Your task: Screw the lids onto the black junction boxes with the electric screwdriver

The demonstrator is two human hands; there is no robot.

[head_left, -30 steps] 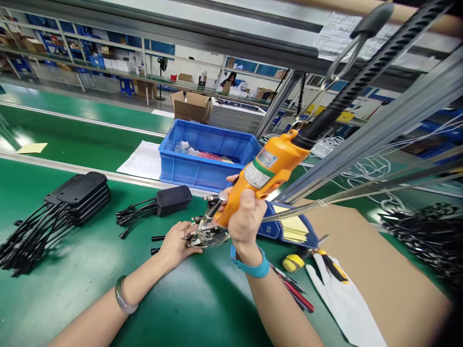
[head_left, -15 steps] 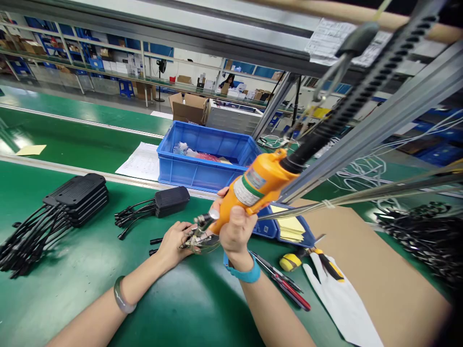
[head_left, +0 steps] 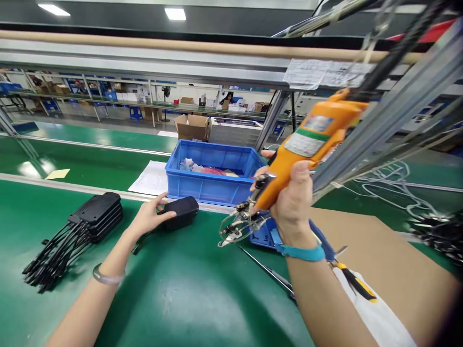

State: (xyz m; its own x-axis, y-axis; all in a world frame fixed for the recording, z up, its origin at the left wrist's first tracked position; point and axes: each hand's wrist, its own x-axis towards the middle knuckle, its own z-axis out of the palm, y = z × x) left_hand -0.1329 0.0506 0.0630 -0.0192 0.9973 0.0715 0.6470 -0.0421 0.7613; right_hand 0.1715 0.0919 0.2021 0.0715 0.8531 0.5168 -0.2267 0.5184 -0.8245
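My right hand (head_left: 294,197) is wrapped round an orange electric screwdriver (head_left: 302,149), held up and tilted over the bench, its metal tip with thin tubes pointing down to the left. My left hand (head_left: 149,218) has thumb and fingers on either side of the cabled end of a flat black box (head_left: 183,212), part of a small stack on the green bench; how firm the hold is, I cannot see. The cables there are mostly covered by the hand. Farther left lies a taller stack of black boxes (head_left: 97,212) with a bundle of black cables (head_left: 54,262).
Behind stands a blue crate (head_left: 206,185) with plastic bags inside, beside a paper sheet (head_left: 150,178). At right lie tweezers (head_left: 267,272), yellow-black cutters (head_left: 356,282), a white glove (head_left: 379,313) and cardboard (head_left: 354,236). A metal post (head_left: 383,120) slants close to the screwdriver.
My right hand has lifted the screwdriver up and to the right. My left hand has left the tool's tip and moved left to the small stack of black boxes. The view has tilted up.
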